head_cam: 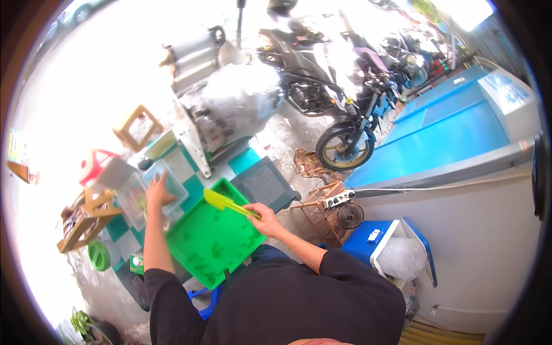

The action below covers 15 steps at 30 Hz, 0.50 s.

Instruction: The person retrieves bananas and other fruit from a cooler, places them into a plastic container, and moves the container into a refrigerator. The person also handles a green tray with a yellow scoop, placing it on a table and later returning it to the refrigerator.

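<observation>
My right hand (266, 221) grips the handle of a yellow spatula (220, 200), whose flat blade points left over a green plastic tray (211, 241). Dark bits or smudges are scattered across the tray's floor. My left hand (159, 192) reaches forward with fingers apart, over a clear plastic container (177, 185) beside the tray's left corner. Whether the fingertips touch the container is hard to tell. A second clear container (131, 200) stands to the left of that hand, with blurred contents inside.
Around the tray are a dark grey panel (267, 183), a green-lidded jar (99, 255) and a wooden holder (88, 220). A plastic-wrapped machine (233, 108) stands ahead. A motorcycle (345, 146) is parked beyond. To the right are a power strip (339, 199) and an open blue cooler (366, 239).
</observation>
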### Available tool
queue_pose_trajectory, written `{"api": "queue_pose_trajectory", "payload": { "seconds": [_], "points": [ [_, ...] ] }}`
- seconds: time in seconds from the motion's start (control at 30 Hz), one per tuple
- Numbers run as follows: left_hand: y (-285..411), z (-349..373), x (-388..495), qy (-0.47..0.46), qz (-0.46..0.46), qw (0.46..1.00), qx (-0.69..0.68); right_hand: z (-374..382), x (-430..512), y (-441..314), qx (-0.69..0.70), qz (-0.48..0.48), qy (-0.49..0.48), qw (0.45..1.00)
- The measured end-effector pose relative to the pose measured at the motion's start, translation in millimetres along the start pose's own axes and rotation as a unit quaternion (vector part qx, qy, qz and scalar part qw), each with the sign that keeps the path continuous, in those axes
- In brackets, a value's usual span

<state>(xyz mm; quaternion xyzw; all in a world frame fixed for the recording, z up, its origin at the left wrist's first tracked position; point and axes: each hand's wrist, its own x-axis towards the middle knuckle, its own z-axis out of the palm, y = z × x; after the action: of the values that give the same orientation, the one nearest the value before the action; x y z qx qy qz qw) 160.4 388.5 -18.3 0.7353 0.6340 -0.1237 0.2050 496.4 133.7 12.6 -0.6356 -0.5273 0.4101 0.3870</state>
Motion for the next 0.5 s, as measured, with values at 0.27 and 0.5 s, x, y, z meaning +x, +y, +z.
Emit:
{"api": "queue_pose_trajectory", "payload": {
  "seconds": [0.27,0.5],
  "points": [
    [4,-6,-10,0.017,-0.010,1.000,-0.023,-13,-17,-2,-0.008,0.037,0.006,0.999],
    [2,8,-25,0.074,-0.003,0.996,-0.057,-20,-24,8,-0.027,0.001,0.023,0.999]
  ]
}}
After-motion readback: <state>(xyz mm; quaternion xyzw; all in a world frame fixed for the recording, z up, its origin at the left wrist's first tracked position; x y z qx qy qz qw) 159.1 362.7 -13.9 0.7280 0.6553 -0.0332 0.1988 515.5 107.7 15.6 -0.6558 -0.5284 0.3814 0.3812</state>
